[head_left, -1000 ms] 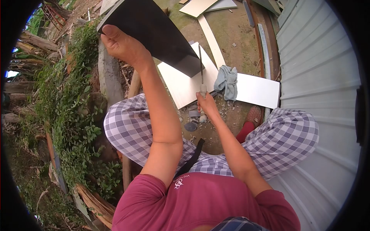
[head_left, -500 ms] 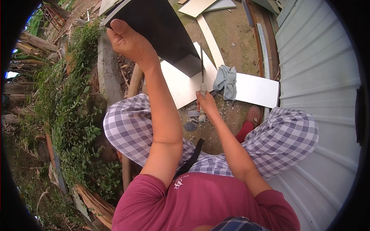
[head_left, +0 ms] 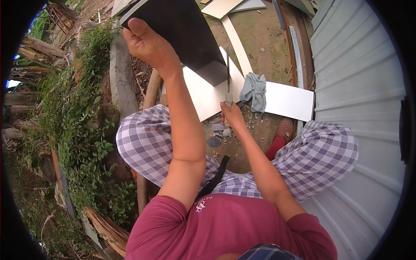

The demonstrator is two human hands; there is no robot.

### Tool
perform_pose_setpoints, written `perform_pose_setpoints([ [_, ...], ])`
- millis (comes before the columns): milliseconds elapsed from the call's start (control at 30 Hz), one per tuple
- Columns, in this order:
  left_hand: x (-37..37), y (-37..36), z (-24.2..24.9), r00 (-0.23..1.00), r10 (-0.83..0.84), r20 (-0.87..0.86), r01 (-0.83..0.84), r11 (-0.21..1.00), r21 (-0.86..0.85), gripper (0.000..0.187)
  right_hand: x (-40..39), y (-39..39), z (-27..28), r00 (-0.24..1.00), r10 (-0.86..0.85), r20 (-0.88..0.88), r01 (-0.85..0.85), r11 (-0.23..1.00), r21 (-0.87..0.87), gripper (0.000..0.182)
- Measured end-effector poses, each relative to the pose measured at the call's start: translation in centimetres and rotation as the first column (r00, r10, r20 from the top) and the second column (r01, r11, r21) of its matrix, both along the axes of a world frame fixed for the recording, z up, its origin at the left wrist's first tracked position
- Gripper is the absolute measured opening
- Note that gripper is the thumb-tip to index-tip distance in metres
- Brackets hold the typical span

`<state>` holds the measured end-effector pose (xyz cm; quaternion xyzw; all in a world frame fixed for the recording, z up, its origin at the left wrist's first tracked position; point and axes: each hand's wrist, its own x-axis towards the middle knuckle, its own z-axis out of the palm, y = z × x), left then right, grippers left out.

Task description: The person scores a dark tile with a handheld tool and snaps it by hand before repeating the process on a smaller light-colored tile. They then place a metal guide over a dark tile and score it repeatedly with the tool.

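Note:
At the upper left my left hand (head_left: 149,45) grips the edge of a large dark panel (head_left: 182,30), thumb on its near face. The panel is tilted up, its lower corner over a white board (head_left: 201,97) on the ground. My right hand (head_left: 232,116) is closed round the pale handle of a thin, long tool (head_left: 228,71), whose narrow shaft points away from me beside the panel's lower corner. Just right of that hand, a grey-green cloth (head_left: 254,92) lies against another white board (head_left: 288,102).
Corrugated metal sheeting (head_left: 355,86) rises along the right. Plants (head_left: 82,143) and a concrete edge (head_left: 122,78) line the left. More boards (head_left: 221,8) and a narrow strip (head_left: 237,45) lie farther off. Small stone pieces (head_left: 213,141) sit between my legs.
My left hand and the dark panel have shifted slightly to the right. The right hand with the tool is almost unmoved.

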<state>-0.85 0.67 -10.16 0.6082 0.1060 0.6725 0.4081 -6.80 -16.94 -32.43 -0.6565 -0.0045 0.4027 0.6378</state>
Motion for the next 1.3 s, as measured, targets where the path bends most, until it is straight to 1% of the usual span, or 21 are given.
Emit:
perform_pose_setpoints([
  [133, 0.4, -0.1, -0.5, 0.999, -0.041, 0.021, 0.042, 0.999, -0.016, 0.054, -0.1, 0.0, -0.3, 1.0, -0.001, 0.012, 0.001, 1.0, 0.017, 0.029],
  [200, 0.8, -0.4, -1.1, 0.997, -0.08, 0.021, 0.08, 0.997, -0.004, 0.053, -0.1, 0.0, -0.2, 1.0, -0.004, 0.005, 0.004, 1.0, 0.024, 0.03],
  [300, 1.9, -1.8, -2.6, 0.996, -0.089, -0.008, 0.089, 0.996, 0.025, 0.052, -0.2, -0.2, -0.1, 1.0, -0.024, 0.0, 0.024, 1.0, 0.011, 0.03],
  [367, 2.4, -1.6, -3.8, 0.994, -0.109, -0.029, 0.109, 0.994, -0.003, 0.051, 0.0, -0.3, -0.2, 0.999, -0.047, -0.013, 0.047, 0.998, 0.038, 0.031],
  [467, 2.5, -1.9, -4.3, 0.992, -0.12, -0.038, 0.119, 0.993, -0.02, 0.051, 0.0, -0.4, -0.5, 0.999, -0.053, -0.011, 0.053, 0.998, 0.043, 0.031],
  [567, 2.5, -1.7, -4.4, 0.992, -0.121, -0.044, 0.12, 0.992, -0.028, 0.052, -0.1, -0.2, -0.5, 0.999, -0.033, -0.04, 0.034, 0.999, 0.029, 0.031],
  [800, 2.6, -1.4, -4.5, 0.99, -0.128, -0.051, 0.126, 0.991, -0.055, 0.054, -0.2, 0.0, -0.7, 0.998, -0.034, -0.044, 0.036, 0.999, 0.027, 0.03],
  [967, 2.6, -1.3, -4.5, 0.99, -0.135, -0.05, 0.132, 0.989, -0.074, 0.057, -0.2, 0.0, -0.7, 0.996, -0.052, -0.067, 0.055, 0.997, 0.054, 0.029],
  [1133, 2.6, -1.3, -4.4, 0.988, -0.145, -0.051, 0.14, 0.986, -0.088, 0.061, -0.2, 0.0, -0.9, 0.998, -0.049, -0.05, 0.052, 0.996, 0.066, 0.03],
  [1167, 2.7, -1.3, -4.4, 0.988, -0.145, -0.051, 0.141, 0.986, -0.088, 0.061, -0.2, 0.0, -1.0, 0.998, -0.041, -0.038, 0.043, 0.997, 0.063, 0.03],
  [1200, 2.8, -1.3, -4.4, 0.99, -0.138, -0.03, 0.136, 0.989, -0.063, 0.054, -0.2, 0.0, -0.9, 0.998, -0.041, -0.038, 0.043, 0.997, 0.064, 0.03],
  [1233, 2.9, -1.2, -4.4, 0.991, -0.131, -0.01, 0.13, 0.991, -0.038, 0.052, -0.2, 0.0, -0.7, 0.998, -0.053, -0.038, 0.056, 0.997, 0.062, 0.028],
  [1300, 2.6, -1.3, -4.4, 0.99, -0.135, -0.039, 0.133, 0.989, -0.062, 0.055, -0.2, -0.1, -0.6, 0.997, -0.067, -0.036, 0.069, 0.996, 0.059, 0.026],
])
